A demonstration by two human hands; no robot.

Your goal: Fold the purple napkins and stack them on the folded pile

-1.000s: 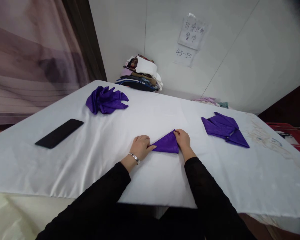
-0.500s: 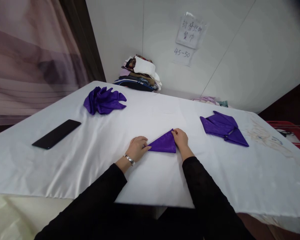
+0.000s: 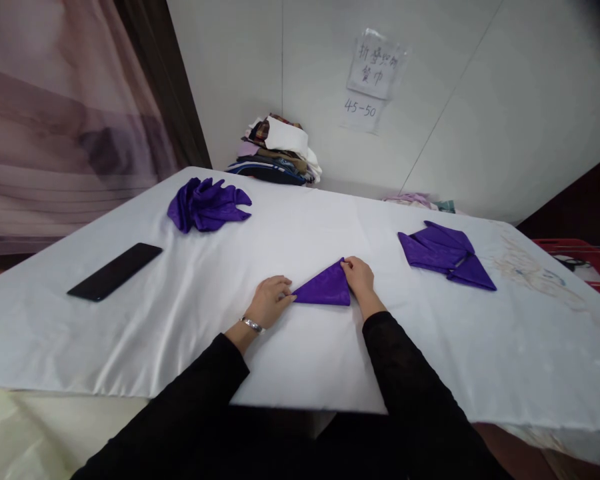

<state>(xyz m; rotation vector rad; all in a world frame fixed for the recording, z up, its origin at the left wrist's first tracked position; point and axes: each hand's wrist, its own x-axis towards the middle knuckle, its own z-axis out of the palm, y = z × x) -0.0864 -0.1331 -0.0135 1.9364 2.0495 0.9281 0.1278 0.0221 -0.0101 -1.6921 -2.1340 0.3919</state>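
A purple cloth napkin [image 3: 325, 285], folded into a narrow triangle, lies on the white tablecloth in front of me. My left hand [image 3: 270, 300], with a silver bracelet at the wrist, pinches its pointed left tip between thumb and fingers. At the upper right corner, my right hand [image 3: 359, 275] grips the napkin's edge with thumb and fingertips. Towards the back left sits a purple napkin folded into pleats [image 3: 210, 205]. Another folded purple napkin [image 3: 447, 255], angular and flat, rests over to the right.
A black phone [image 3: 115, 272] lies at the left on the white tablecloth [image 3: 300, 373]. Behind the table stands a pile of folded clothes [image 3: 275, 152]. Handwritten paper signs [image 3: 367, 80] hang on the wall. A red basket [image 3: 580, 263] is beyond the right edge.
Both hands hold the same ends of the triangular napkin as before. The left hand has edged slightly left at the tip; the whole view has shifted a little.
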